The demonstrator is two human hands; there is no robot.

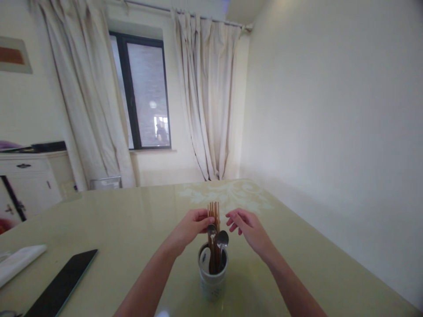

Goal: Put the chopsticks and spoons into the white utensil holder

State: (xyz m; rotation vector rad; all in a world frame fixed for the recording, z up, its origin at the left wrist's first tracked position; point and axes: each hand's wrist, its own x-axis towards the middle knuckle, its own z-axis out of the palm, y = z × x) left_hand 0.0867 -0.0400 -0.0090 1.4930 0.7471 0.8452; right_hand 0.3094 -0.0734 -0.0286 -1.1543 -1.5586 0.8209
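A white patterned holder (213, 284) stands upright on the table in front of me. It contains several wooden chopsticks (215, 211), two metal spoons (222, 238) and a white piece (205, 260) with a dark mark, perhaps a ceramic spoon. My left hand (196, 224) is at the upper part of the chopsticks, its thumb and fingers closed on them from the left. To the right of the bundle, my right hand (246, 225) hovers with loosely bent fingers apart, holding nothing and not touching the chopsticks.
The glossy green table (132, 229) runs along a white wall (330, 110) on the right. At the left lie a dark flat device (62, 281) and a white object (21, 262). Behind are a white cabinet (29, 176), curtains (211, 97) and a window (148, 92).
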